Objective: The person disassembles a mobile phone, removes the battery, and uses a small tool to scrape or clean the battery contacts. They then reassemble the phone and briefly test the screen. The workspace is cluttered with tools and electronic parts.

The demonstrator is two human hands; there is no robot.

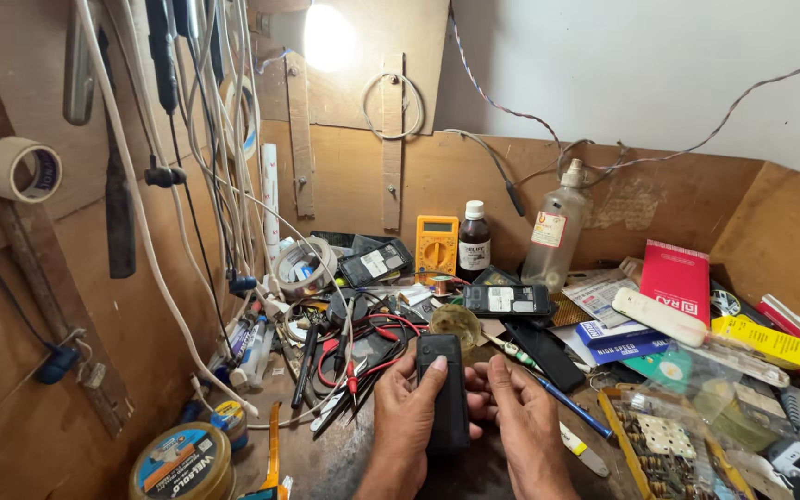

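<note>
Cluttered wooden workbench (pixel 326 463), left hand (pixel 406 421) grip clamped on black phone (pixel 443 393), right hand (pixel 522 421) fingers curled against it.

You are holding a small black phone (pixel 443 389), a plain matte slab showing you one dark, unmarked face. It stands lengthwise away from you (slightly tilted), raised just above the cluttered surface (pixel 326 454), low centre.

Black phone (pixel 443 389) partly covered by both hands, round tin (pixel 182 463) cut off by bottom edge, both forearms out of frame
</note>
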